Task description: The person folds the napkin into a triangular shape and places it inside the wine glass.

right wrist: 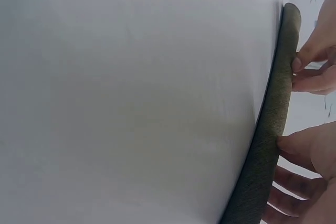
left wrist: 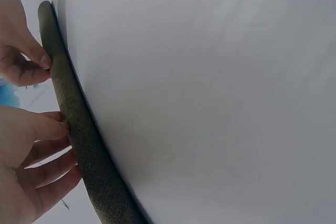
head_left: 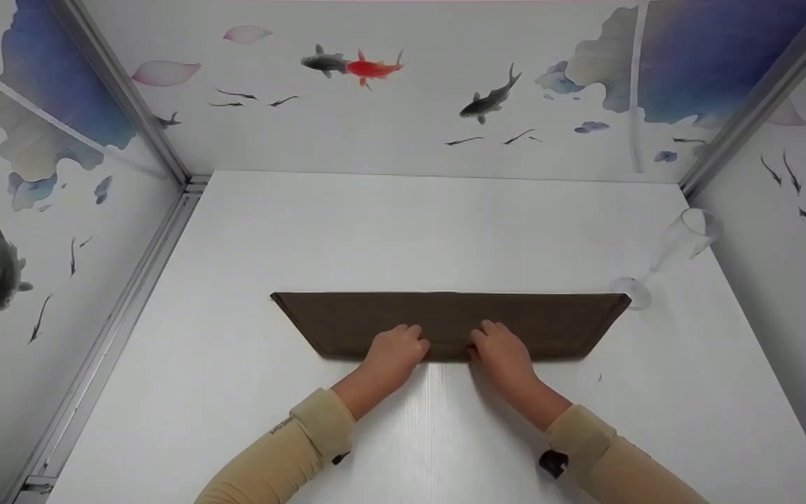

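1. The left hand (head_left: 394, 352) and right hand (head_left: 503, 352) sit side by side at the near edge of a folded brown cloth (head_left: 452, 323). On both, the fingers are curled narrow over that edge, with thumbs under or against it, pinching the fold.
2. In the left wrist view a thumb tip (left wrist: 47, 61) of the other hand presses the rounded fold of the cloth (left wrist: 79, 129); the right wrist view shows the same from the other side, fingers (right wrist: 299, 64) on the thick edge (right wrist: 273, 124).
3. The cloth lies flat on the white surface (head_left: 410, 231), stretching wide to either side of the fingers, its ends well out from them.
4. A clear tall glass (head_left: 676, 248) stands beyond the cloth's right corner, just beside it, by the right wall (head_left: 781, 231).
5. Risk, as I judge it: since both hands grip only the middle, the long ends could sag or slip out of line if lifted, and a swinging right end could knock the glass over.
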`<state>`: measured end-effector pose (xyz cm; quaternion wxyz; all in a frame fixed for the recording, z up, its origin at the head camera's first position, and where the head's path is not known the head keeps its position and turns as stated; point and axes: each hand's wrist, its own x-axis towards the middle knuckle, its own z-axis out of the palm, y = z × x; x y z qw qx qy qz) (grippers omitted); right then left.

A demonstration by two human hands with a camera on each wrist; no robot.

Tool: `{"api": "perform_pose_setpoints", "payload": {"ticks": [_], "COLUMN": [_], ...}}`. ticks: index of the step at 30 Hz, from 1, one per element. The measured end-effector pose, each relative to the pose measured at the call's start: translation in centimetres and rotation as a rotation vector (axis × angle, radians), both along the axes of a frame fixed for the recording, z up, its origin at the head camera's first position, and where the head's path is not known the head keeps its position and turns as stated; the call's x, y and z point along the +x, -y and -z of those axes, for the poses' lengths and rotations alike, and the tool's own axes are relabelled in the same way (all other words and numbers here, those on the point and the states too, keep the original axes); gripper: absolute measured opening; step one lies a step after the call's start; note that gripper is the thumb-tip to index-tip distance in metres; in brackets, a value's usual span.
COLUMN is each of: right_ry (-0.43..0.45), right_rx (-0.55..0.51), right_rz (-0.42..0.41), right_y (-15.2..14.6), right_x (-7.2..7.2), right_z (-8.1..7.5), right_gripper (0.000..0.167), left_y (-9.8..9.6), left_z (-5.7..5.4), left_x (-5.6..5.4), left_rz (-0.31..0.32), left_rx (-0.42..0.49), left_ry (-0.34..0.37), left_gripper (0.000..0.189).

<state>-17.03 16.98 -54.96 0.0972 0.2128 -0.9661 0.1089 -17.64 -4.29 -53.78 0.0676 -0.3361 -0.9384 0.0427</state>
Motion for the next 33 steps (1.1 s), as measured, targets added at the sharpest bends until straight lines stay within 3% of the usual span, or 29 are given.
{"api": "perform_pose_setpoints", "payload": {"ticks": [4, 9, 16, 33], "right_ry": [-0.050, -0.005, 0.043, 0.090], "right_rx": [0.033, 0.092, 0.112, 0.144], "right_rz": [-0.011, 0.005, 0.027, 0.018], "right_y": [-0.1, -0.1, 0.0, -0.5], "right_x": [0.1, 0.4, 0.6, 1.6], "right_z": [-0.1, -0.2, -0.3, -0.3], "right_gripper": [0.011, 0.013, 0.020, 0.016], "left_y": [0.0, 0.1, 0.0, 0.0], "left_z": [0.1, 0.2, 0.6, 0.2], "left_x": [0.1, 0.0, -0.3, 1.2], "left_rz": [-0.025, -0.052, -0.030, 0.009], "left_rx": [-0.026, -0.029, 0.002, 0.018], "left_ry": [0.007, 0.027, 0.044, 0.081], "left_gripper": [0.006, 0.013, 0.017, 0.011]}}
